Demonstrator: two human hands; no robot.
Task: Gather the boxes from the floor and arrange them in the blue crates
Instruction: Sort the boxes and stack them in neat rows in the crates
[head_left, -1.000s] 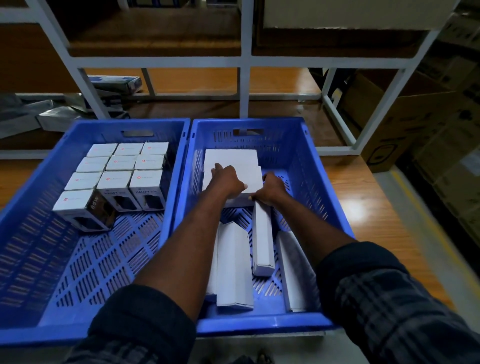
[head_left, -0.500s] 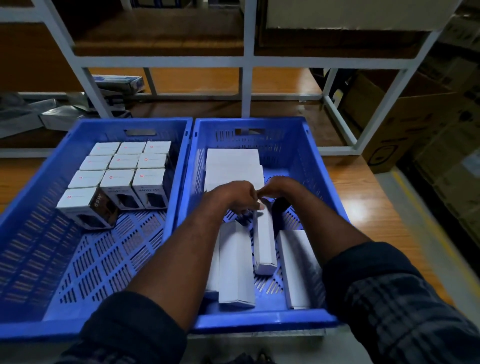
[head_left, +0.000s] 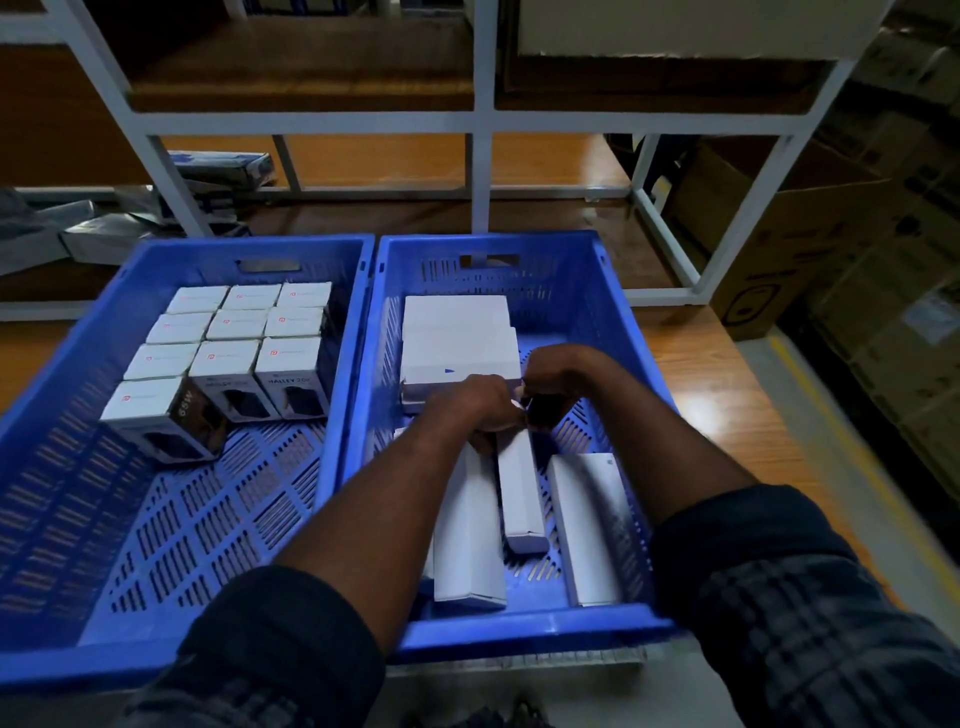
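Two blue crates stand side by side. The left crate (head_left: 306, 248) holds several small white-topped boxes (head_left: 234, 332) in rows at its far end. In the right crate (head_left: 519, 630), flat white boxes (head_left: 457, 338) are stacked at the far end. Three long white boxes lie lengthwise nearer me: a wide one (head_left: 467, 545), a narrow one (head_left: 519, 493) and one by the right wall (head_left: 587, 525). My left hand (head_left: 472, 410) and my right hand (head_left: 556, 374) meet over the narrow box's far end, fingers curled around it.
A white metal shelf frame (head_left: 480, 119) rises just behind the crates. Loose dark packages (head_left: 104, 234) lie behind the left crate. Brown cardboard cartons (head_left: 779, 249) stand at the right. The crates rest on a wooden surface (head_left: 727, 374) whose edge runs along the right.
Both hands have come off the flat white stack and drawn back toward me to the far end of the narrow long box. The stack stays where it was.
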